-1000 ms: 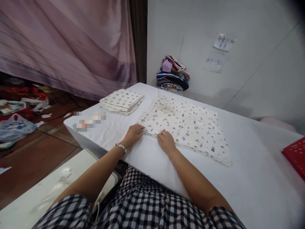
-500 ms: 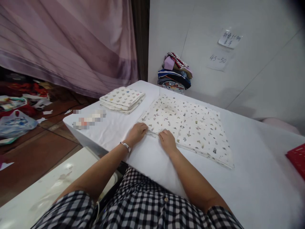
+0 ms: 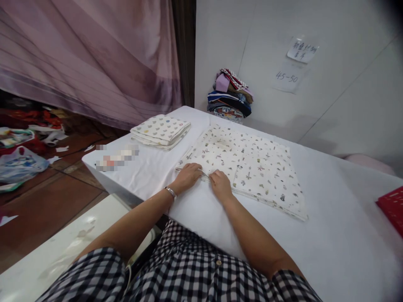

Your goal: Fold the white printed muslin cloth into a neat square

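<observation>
A white printed cloth (image 3: 252, 167), folded in layers, lies flat on the table. It bears small grey, green and brown motifs. At its near edge, toward the left, my left hand (image 3: 188, 176) closes its fingers on the hem. Just to the right, my right hand (image 3: 221, 185) pinches the same edge between thumb and fingers. Only a narrow gap separates the two hands. The fingertips are partly hidden against the fabric. Beyond my left hand sits a folded stack of white cloth (image 3: 160, 130) with a grey print, which neither hand touches.
The table (image 3: 333, 218) has a white cover. A blurred-out item (image 3: 116, 158) lies near its left corner. Folded clothes (image 3: 229, 98) are piled by the wall, and a red object (image 3: 392, 209) stands at the right edge. A plastic bag (image 3: 22, 163) is on the floor.
My left hand has slid right along the near edge, closer to my right hand, uncovering the cloth's left corner. My right hand stays almost in place on the edge.
</observation>
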